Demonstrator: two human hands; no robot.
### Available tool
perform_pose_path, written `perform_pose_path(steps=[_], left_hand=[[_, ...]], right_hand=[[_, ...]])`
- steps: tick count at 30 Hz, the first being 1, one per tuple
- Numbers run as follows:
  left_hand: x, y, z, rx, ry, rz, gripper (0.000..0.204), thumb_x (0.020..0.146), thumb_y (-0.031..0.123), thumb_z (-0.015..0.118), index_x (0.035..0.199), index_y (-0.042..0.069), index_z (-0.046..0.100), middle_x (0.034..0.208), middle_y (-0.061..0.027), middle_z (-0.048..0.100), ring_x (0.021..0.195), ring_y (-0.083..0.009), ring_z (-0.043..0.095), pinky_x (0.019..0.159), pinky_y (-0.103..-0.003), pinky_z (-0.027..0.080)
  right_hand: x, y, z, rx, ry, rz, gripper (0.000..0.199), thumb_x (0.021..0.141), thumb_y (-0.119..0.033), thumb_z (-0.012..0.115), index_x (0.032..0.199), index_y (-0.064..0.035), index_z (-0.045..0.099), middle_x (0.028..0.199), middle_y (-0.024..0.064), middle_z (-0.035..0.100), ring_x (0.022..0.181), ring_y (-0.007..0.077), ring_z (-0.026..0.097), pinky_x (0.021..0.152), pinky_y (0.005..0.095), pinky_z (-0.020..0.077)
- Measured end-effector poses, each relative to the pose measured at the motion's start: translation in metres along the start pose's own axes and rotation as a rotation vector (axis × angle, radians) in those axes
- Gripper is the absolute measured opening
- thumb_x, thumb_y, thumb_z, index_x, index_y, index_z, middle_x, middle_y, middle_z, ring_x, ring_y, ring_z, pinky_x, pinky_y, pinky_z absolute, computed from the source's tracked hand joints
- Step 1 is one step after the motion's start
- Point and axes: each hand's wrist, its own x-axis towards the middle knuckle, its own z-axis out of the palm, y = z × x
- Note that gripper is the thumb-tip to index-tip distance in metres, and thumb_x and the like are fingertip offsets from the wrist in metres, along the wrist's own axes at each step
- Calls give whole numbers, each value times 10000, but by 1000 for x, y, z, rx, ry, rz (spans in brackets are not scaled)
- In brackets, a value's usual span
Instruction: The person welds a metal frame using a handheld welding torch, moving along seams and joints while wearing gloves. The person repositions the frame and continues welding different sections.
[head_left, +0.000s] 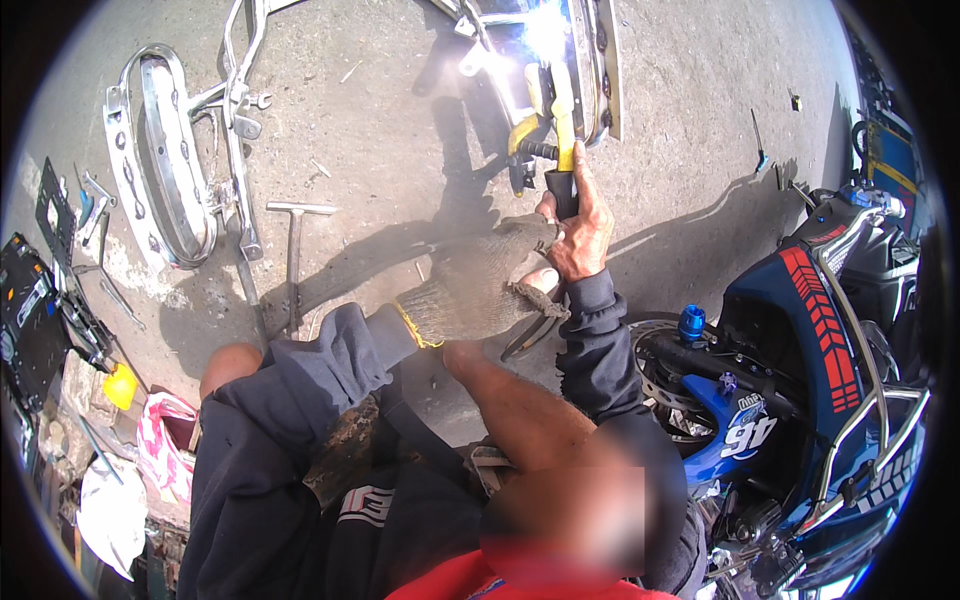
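Note:
A bare right hand, my right hand (585,232), grips the black handle of a yellow-jawed welding electrode holder (565,130), its index finger stretched along the handle. My left hand (475,275), in a worn, torn grey knit glove with yellow edging, reaches across and closes around the handle's lower end beside my right hand. Bare fingertips show through the torn glove. The holder's cable (530,338) hangs below. Beyond the holder, a dazzling white arc (546,32) burns at a shiny metal tube frame (602,80); the glare hides the contact point.
On the concrete left of me lie a silver tubular frame (150,160), a T-shaped metal hammer (294,250) and several hand tools. A blue motorcycle (790,350) stands close at right. A pink-and-white bag (165,445) and a yellow object (120,386) are at lower left.

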Motion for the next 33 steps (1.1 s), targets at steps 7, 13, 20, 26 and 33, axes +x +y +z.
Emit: perform_pose_path(steps=[7,13,20,26,33], left_hand=[[1,-4,1,-108,111,128,640,928,146,625,1532,93,420,1435,-100,548,1275,-187,570,1048,-343,461],[5,-2,4,-66,155,-11,566,917,184,745,1406,-14,537,1392,-228,587,1285,-334,589,1070,-411,473],[-4,1,16,5,261,-116,588,920,206,735,1431,9,521,1419,-207,567,1304,-324,571,1081,-412,461],[1,2,0,78,135,24,590,961,254,674,1471,32,476,1400,-169,565,1307,-295,546,1078,-409,441],[4,22,-27,-219,13,21,462,1027,135,585,1456,-1,482,1312,-159,608,1060,-232,692,923,-371,562]], right_hand=[[0,2,1,0,-14,31,749,817,-12,682,1525,-11,437,1242,225,651,1069,317,673,916,375,546],[2,5,1,1,20,-60,787,833,-35,701,1565,-46,409,1031,147,713,886,197,677,811,317,551],[0,-13,-5,175,-31,58,813,788,40,666,1557,-48,417,1033,117,700,875,187,676,817,315,561],[4,-13,-4,95,0,21,750,829,9,653,1545,-53,439,1063,131,714,896,193,683,838,331,563],[9,-14,-7,19,23,27,796,779,-20,672,1538,-124,456,1219,207,671,1045,358,690,901,419,559]])
